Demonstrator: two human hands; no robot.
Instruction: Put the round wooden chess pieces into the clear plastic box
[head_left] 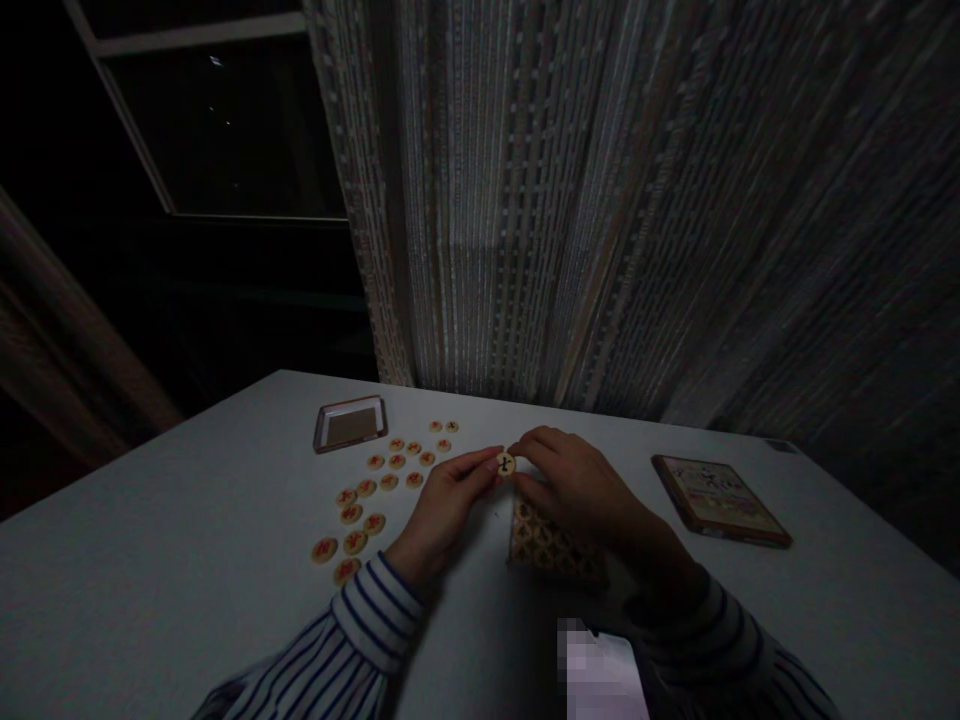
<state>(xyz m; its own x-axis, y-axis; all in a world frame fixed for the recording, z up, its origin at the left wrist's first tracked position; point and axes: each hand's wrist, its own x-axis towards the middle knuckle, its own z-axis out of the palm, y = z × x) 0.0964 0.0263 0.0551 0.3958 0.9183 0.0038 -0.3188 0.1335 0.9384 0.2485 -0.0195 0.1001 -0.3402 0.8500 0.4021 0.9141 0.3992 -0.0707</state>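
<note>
Between my two hands, above the middle of the table, is a round xiangqi piece (506, 464) with a dark character facing me. My left hand (455, 500) pinches its left edge with thumb and fingertips. On the other side, the fingers of my right hand (574, 480) touch its right edge, thumb below. Under my right hand stands a box (551, 545) packed with dark-marked pieces in rows; the hand hides part of it. Left of my left hand, several loose xiangqi pieces (388, 482) lie spread on the table, nearly all with red characters.
An open shallow box lid (349, 424) lies at the back left of the white table (225, 480). A flat printed box or lid (720, 497) rests at the right. At the front edge is a lit, partly pixelated phone-like screen (604, 675). Curtains (525, 200) hang behind.
</note>
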